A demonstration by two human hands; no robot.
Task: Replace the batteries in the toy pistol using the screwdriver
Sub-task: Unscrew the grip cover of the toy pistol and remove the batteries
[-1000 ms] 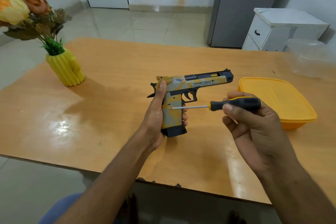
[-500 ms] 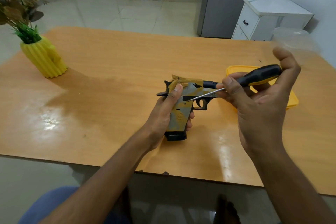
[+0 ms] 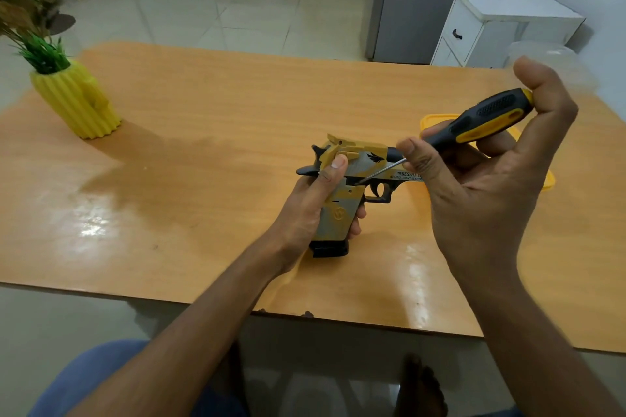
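Observation:
The yellow-and-grey toy pistol stands grip-down over the wooden table, barrel pointing right. My left hand grips its handle, thumb up along the rear of the slide. My right hand holds the black-and-yellow screwdriver by the handle, with the fingers around it and the thumb raised. The metal shaft slants down-left and its tip touches the pistol's side just above the grip, near the trigger guard. My right hand hides most of the barrel.
A yellow plastic container lies behind my right hand at the table's right. A yellow ribbed vase with artificial flowers stands at the far left. A clear plastic tub sits at the back right corner, beyond it a white cabinet.
My right hand raised the screwdriver from level to a steep slant and brought its tip from the grip to the pistol's side above the grip. The left hand keeps its hold.

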